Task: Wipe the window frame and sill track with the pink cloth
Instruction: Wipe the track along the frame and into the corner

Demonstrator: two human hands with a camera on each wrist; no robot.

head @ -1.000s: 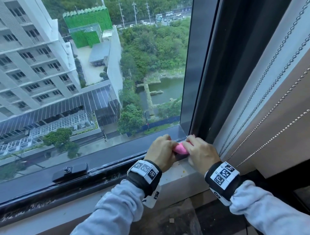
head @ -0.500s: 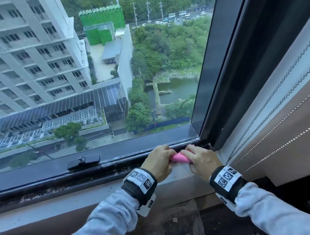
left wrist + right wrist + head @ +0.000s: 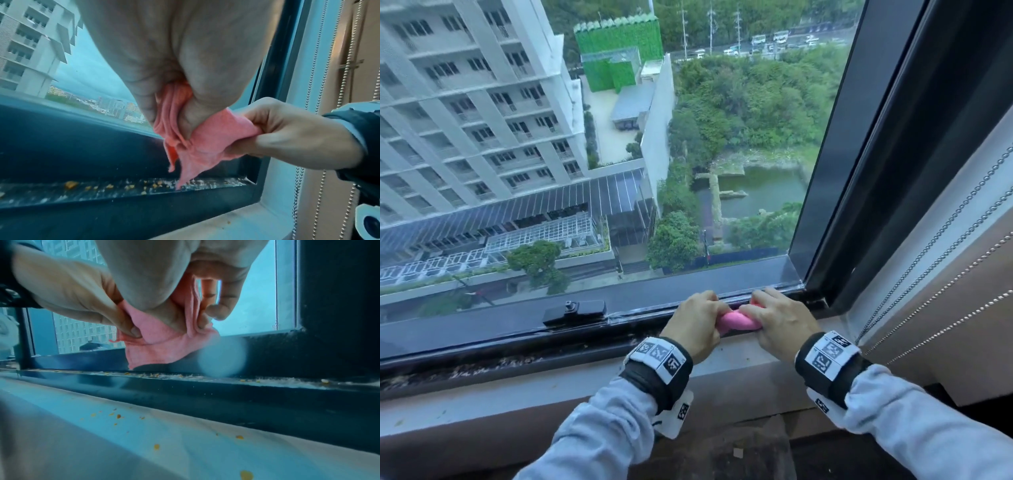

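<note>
The pink cloth [image 3: 736, 321] is bunched between both hands above the dark sill track [image 3: 517, 359], close to the window's lower right corner. My left hand [image 3: 697, 323] grips its left part, with the cloth [image 3: 197, 138] squeezed in the fist. My right hand [image 3: 774, 318] pinches the other end [image 3: 160, 344] between thumb and fingers. A loose flap hangs down, its tip close to the track [image 3: 123, 188], which holds white dust and yellow crumbs. The dark window frame [image 3: 859, 171] rises just right of the hands.
A black window latch [image 3: 575, 311] sits on the lower sash rail, left of the hands. Bead chains of a blind [image 3: 941, 240] hang along the right wall. The pale stone sill [image 3: 144, 434] carries a few yellow crumbs. Below the sill lies a dark ledge.
Both hands, still holding the cloth, stay by the lower right corner. The head view has swung to the right, so the latch and the track appear further right in the frame.
</note>
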